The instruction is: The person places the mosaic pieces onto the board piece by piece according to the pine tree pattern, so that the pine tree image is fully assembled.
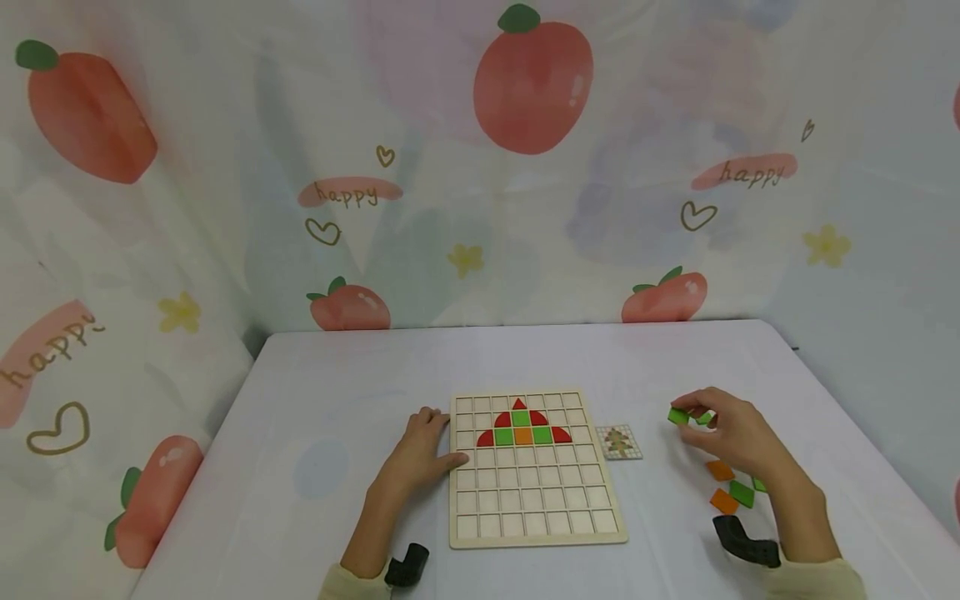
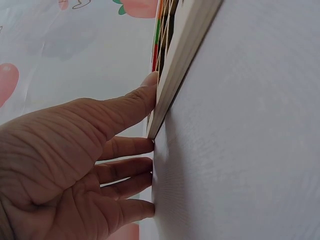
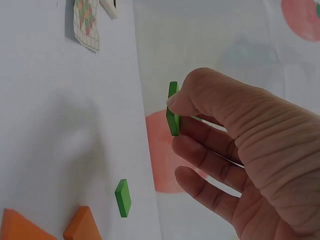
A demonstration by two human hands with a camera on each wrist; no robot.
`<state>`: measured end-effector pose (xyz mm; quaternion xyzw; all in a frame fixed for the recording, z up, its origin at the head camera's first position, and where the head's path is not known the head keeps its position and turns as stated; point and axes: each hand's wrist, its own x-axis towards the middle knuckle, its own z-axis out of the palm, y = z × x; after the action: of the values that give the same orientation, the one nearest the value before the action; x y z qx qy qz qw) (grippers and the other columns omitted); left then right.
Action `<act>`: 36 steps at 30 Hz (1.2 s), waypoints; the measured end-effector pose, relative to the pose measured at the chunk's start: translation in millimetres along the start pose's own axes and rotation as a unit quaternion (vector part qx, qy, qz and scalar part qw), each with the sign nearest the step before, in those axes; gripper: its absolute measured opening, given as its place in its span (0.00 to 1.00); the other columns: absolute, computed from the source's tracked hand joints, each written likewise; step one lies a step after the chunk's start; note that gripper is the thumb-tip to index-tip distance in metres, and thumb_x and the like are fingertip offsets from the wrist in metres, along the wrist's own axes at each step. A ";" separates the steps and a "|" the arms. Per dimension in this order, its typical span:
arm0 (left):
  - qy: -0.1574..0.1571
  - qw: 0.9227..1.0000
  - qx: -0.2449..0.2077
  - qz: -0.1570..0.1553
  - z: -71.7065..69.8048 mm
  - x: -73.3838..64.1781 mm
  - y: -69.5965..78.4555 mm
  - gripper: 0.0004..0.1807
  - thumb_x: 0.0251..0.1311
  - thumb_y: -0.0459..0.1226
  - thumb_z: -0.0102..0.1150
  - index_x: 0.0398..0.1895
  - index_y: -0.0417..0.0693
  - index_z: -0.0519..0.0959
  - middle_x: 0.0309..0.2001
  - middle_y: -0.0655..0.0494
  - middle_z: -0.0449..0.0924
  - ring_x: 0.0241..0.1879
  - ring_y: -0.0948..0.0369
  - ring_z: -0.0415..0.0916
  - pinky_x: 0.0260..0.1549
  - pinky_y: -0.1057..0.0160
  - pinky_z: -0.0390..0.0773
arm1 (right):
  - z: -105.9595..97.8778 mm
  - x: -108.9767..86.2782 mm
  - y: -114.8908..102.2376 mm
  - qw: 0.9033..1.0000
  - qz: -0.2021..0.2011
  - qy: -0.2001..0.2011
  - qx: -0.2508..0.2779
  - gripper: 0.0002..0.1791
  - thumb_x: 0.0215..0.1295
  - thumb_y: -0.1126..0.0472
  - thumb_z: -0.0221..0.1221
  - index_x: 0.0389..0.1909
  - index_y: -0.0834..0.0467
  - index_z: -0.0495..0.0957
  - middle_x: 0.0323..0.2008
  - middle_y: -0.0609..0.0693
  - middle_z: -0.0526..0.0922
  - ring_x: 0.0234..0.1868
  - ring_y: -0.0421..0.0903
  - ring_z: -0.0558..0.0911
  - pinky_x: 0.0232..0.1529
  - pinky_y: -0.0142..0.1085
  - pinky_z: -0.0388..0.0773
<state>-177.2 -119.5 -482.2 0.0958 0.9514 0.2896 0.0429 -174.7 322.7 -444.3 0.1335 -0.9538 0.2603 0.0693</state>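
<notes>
A pale wooden grid board (image 1: 525,500) lies on the table, with red, green and orange pieces (image 1: 522,435) set in its upper rows. My left hand (image 1: 420,450) is at its left edge, thumb on the rim and fairly straight fingers spread along the side and tabletop. At the right, my right hand (image 1: 731,429) pinches a green square tile (image 3: 173,110) between thumb and fingers, raised above the table. A second green tile (image 3: 123,198) shows below that hand in the right wrist view.
A small pattern card (image 1: 619,442) lies just right of the board. Orange tiles (image 1: 723,501) and green tiles (image 1: 742,493) are scattered below the right hand. Black wrist mounts (image 1: 746,542) sit at both wrists. A printed curtain (image 1: 525,250) stands behind the table.
</notes>
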 end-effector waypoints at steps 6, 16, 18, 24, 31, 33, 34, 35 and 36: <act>-0.002 1.000 0.001 0.002 0.3 -0.1 -0.5 0.38 0.57 0.44 0.76 0.66 0.33 0.73 0.61 0.38 0.72 0.66 0.43 0.67 0.63 0.45 0.74 | 3.0 2.3 -15.5 1.000 -0.020 -0.001 0.005 0.19 0.54 0.69 0.74 0.48 0.62 0.84 0.43 0.52 0.84 0.43 0.53 0.78 0.40 0.34 0.80; 0.000 1.000 0.001 0.003 1.8 0.7 -3.1 0.38 0.57 0.45 0.76 0.66 0.34 0.73 0.61 0.39 0.72 0.66 0.44 0.67 0.63 0.45 0.74 | 9.4 8.0 -38.3 0.998 -0.059 0.002 0.005 0.18 0.54 0.69 0.74 0.47 0.60 0.85 0.41 0.47 0.84 0.42 0.51 0.79 0.39 0.36 0.81; 0.000 1.000 0.000 0.006 1.5 0.4 -3.2 0.38 0.57 0.45 0.76 0.66 0.33 0.73 0.61 0.39 0.72 0.65 0.44 0.67 0.63 0.45 0.75 | 10.6 8.7 -41.8 0.998 -0.062 0.000 0.008 0.18 0.54 0.70 0.74 0.47 0.60 0.85 0.41 0.47 0.84 0.42 0.51 0.79 0.39 0.36 0.81; 0.000 1.000 -0.002 0.004 0.6 0.3 -3.8 0.38 0.57 0.44 0.76 0.66 0.33 0.73 0.61 0.39 0.72 0.65 0.44 0.67 0.63 0.46 0.74 | 17.5 10.3 -51.2 0.997 -0.074 0.000 0.001 0.18 0.54 0.70 0.73 0.46 0.58 0.85 0.41 0.45 0.84 0.42 0.49 0.79 0.40 0.38 0.82; -0.002 1.000 -0.010 -0.002 -2.2 -0.5 -3.0 0.38 0.57 0.44 0.76 0.66 0.33 0.73 0.61 0.39 0.72 0.65 0.45 0.68 0.63 0.46 0.75 | 26.6 12.8 -64.9 0.995 -0.103 -0.005 0.009 0.17 0.54 0.70 0.72 0.45 0.56 0.84 0.41 0.42 0.83 0.41 0.48 0.80 0.39 0.38 0.82; -0.004 1.000 -0.011 -0.002 -2.1 -0.5 -3.0 0.38 0.57 0.45 0.76 0.66 0.34 0.73 0.61 0.39 0.71 0.65 0.45 0.67 0.63 0.46 0.75 | 29.0 12.6 -69.1 0.995 -0.100 -0.012 0.010 0.17 0.54 0.69 0.72 0.45 0.54 0.85 0.41 0.41 0.83 0.42 0.47 0.80 0.40 0.39 0.83; -0.005 1.000 -0.012 0.001 -1.7 -0.2 -3.0 0.38 0.58 0.45 0.76 0.66 0.34 0.73 0.61 0.39 0.72 0.65 0.45 0.67 0.63 0.46 0.75 | 30.0 12.4 -71.1 0.995 -0.097 -0.016 0.012 0.16 0.54 0.69 0.72 0.44 0.54 0.85 0.41 0.40 0.83 0.42 0.47 0.80 0.40 0.40 0.83; -0.005 1.000 -0.014 0.004 -1.6 -0.1 -2.8 0.38 0.58 0.44 0.76 0.66 0.33 0.73 0.61 0.39 0.72 0.65 0.45 0.67 0.63 0.46 0.75 | 31.1 12.2 -73.2 0.995 -0.094 -0.020 0.011 0.16 0.55 0.68 0.72 0.44 0.54 0.85 0.41 0.40 0.83 0.42 0.47 0.80 0.41 0.40 0.83; -0.005 1.000 -0.015 0.006 -1.2 0.0 -2.8 0.38 0.58 0.44 0.75 0.66 0.33 0.73 0.61 0.39 0.71 0.65 0.44 0.67 0.63 0.46 0.75 | 32.4 12.0 -75.2 0.995 -0.094 -0.024 0.013 0.16 0.55 0.68 0.73 0.44 0.54 0.85 0.41 0.40 0.83 0.42 0.47 0.80 0.41 0.40 0.83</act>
<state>-177.8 -122.4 -482.8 0.1025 0.9460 0.3040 0.0473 -166.4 241.1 -433.6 0.2295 -0.9350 0.2616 0.0689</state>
